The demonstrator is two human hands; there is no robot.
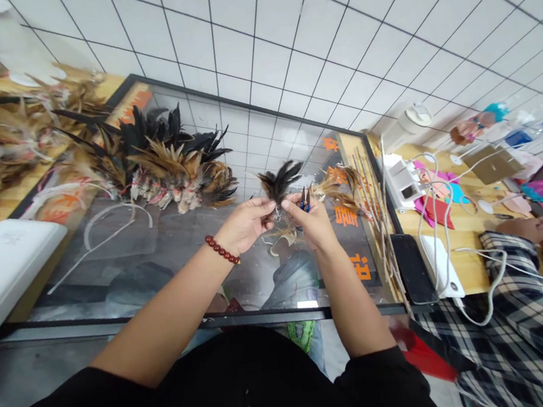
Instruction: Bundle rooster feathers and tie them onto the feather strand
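Note:
Above the glass tabletop, both my hands meet at a small bunch of dark feathers (279, 181), its tips fanned upward. My left hand (250, 224), with a red bead bracelet (222, 249) at the wrist, pinches the lower left of the bunch. From the other side my right hand (310, 219) grips its base between thumb and finger. Small blue-handled snips (305, 200) also sit in my right hand, blades pointing up. Just beyond that hand lie loose tan feathers (337, 186). Left of my hands is a large heap of black and brown feather bundles (169, 164).
More brown feathers (4, 133) cover the far left. A white box-like device (8, 267) stands at the left edge. Thin sticks (381, 228), a dark phone (414, 267) and a white power strip (442, 267) lie to the right. A co-worker in a plaid sleeve (512, 264) sits there.

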